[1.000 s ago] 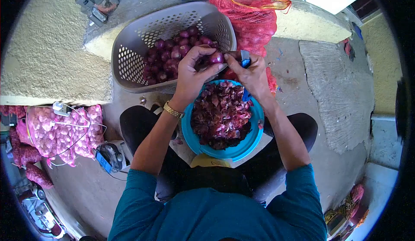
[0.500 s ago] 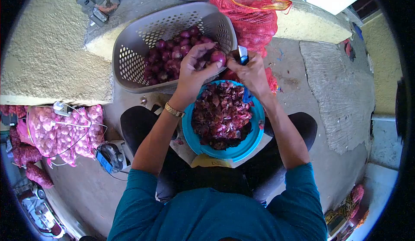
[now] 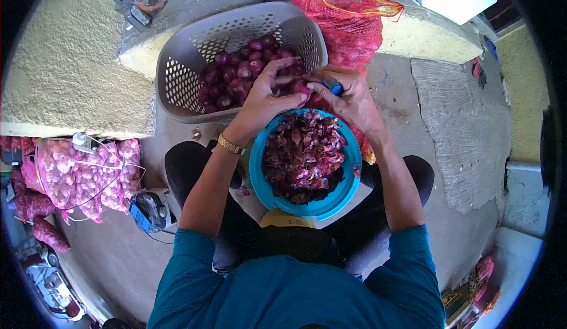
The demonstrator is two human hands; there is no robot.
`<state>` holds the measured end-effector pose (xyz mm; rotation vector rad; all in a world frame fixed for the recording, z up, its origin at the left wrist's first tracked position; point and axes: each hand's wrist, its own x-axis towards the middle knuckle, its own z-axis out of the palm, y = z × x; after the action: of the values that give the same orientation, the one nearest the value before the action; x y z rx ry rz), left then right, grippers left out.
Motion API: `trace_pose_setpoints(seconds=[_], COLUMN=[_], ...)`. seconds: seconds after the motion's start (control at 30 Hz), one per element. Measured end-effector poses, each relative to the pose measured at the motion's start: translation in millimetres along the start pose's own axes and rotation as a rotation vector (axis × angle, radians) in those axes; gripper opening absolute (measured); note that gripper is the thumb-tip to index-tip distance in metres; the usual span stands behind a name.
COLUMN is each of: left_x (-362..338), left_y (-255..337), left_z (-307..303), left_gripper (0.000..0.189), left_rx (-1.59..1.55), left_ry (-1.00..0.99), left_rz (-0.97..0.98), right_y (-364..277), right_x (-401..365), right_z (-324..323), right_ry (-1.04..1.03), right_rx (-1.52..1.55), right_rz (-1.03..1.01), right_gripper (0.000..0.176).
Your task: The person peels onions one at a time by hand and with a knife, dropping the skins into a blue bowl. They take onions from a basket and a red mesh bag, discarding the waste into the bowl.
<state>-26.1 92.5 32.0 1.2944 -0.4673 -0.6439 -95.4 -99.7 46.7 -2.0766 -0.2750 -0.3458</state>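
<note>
Rough concrete floor (image 3: 425,169) spreads all round my lap, where the teal bowl (image 3: 257,169) sits heaped with purple peelings (image 3: 301,152). At twelve o'clock from it the grey basket (image 3: 177,81) leans against a step, part full of red onions (image 3: 236,75). The red mesh sack (image 3: 348,28) lies at one o'clock, and pink net bags (image 3: 82,175) are piled well away at nine o'clock. My left hand (image 3: 266,98), watch (image 3: 230,145) on the wrist, is closed round one small onion (image 3: 299,87) just over the bowl's far rim, fingertips pinching its top. My right hand (image 3: 354,101) is wrapped tight on the knife (image 3: 334,86), and the two hands now touch over the onion. Half a second ago the blade stood up clear above my right fist and the onion showed plainly. Now only a bit of blue handle peeks out, the blade is hidden under my fingers, and both hands have dropped closer to the bowl. I judge from this that the knife has turned in against the onion, so the skin should fall onto the heap. I cannot see where the edge meets it.
</note>
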Motion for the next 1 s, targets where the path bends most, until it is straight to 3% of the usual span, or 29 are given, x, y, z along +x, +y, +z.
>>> trace_pose_setpoints(seconds=[0.1,0.2,0.3,0.37,0.4,0.47,0.57,1.0], left_x=[-0.7,-0.2,-2.6,0.8,0.4,0.2,-3.1,-5.0], left_y=[0.8,0.6,4.0,1.5,-1.1,-5.0,-4.0,5.3], left_z=[-3.2,-7.9,-16.1,-22.3,-22.0,-20.4,-19.0,-15.9], left_gripper=[0.070,0.075,0.065,0.048,0.048,0.035,0.032,0.038], left_rx=[0.157,0.193,0.231,0.333,0.333,0.246,0.043,-0.056], left_ry=[-0.013,-0.064,-0.098,-0.128,-0.128,-0.067,-0.055,-0.036], left_rz=[0.029,0.040,0.001,-0.143,-0.144,-0.113,-0.206,-0.235], right_y=[-1.6,4.4,5.0,4.4,6.0,10.3,9.5,9.2], right_x=[0.7,0.8,0.8,-0.5,-1.0,-0.8,-0.1,-4.7], right_z=[-0.2,2.8,2.7,2.0,2.1,2.4,6.3,19.6], right_ry=[-0.062,-0.044,-0.080,-0.121,-0.121,-0.135,-0.073,0.066], right_rx=[0.001,-0.030,-0.058,-0.012,-0.011,-0.102,-0.081,-0.089], right_rz=[-0.009,-0.158,-0.200,-0.065,-0.063,-0.113,-0.201,-0.077], right_gripper=[0.012,0.013,0.015,0.011,0.011,0.010,0.013,0.017])
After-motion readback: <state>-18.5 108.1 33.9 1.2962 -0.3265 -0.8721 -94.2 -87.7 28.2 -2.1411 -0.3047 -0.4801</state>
